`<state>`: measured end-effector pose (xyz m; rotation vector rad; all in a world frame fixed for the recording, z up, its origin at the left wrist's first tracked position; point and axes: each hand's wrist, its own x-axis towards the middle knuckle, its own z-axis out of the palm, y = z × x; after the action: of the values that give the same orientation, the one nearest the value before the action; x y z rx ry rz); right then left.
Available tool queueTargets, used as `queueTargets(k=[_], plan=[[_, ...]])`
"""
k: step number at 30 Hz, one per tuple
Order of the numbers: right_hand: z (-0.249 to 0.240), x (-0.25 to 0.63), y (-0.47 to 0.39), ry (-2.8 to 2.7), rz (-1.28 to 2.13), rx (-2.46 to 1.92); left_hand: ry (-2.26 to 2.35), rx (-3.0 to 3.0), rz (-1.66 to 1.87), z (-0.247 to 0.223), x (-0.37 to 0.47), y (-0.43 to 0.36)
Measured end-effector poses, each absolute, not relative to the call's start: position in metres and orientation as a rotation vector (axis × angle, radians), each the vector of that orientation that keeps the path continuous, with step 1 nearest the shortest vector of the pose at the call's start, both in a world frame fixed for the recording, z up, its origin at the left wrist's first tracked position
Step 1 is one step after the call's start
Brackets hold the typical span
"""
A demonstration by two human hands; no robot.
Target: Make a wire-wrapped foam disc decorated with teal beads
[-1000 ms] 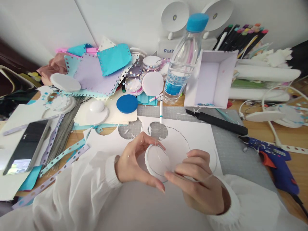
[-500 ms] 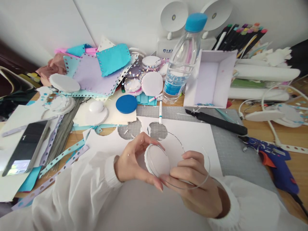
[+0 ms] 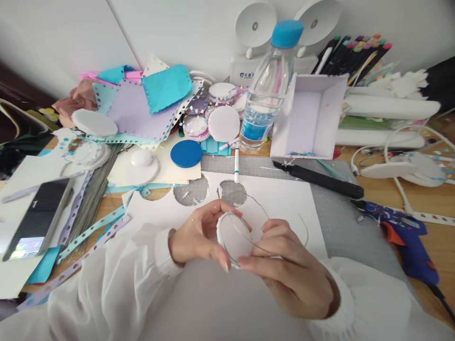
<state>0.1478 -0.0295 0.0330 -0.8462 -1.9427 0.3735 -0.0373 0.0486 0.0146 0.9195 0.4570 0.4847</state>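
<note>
White disc tilts in our left hand, its edge held between thumb and fingers; our right hand pinches thin wire by the rim. Fitting that curve seems underway, calling for steady pressure.

Wire arcs over the paper — cutting mat open rightward.

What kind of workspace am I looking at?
Probably a craft table: a blue glue gun, a black craft knife on a grey cutting mat, and white paper with round holes cut out.
</note>
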Motion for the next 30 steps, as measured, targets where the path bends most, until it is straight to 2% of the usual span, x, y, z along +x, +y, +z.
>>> queueTargets(k=[18,30], plan=[[0.0388,0.151,-0.0255,-1.895,0.302,-0.823,0.348,0.792,0.223,0.0196,-0.0434,0.0515],[0.0322,0.1507,-0.0281,-1.873,0.373,-0.936,0.373,0.745,0.32,0.0209,-0.0406,0.0455]])
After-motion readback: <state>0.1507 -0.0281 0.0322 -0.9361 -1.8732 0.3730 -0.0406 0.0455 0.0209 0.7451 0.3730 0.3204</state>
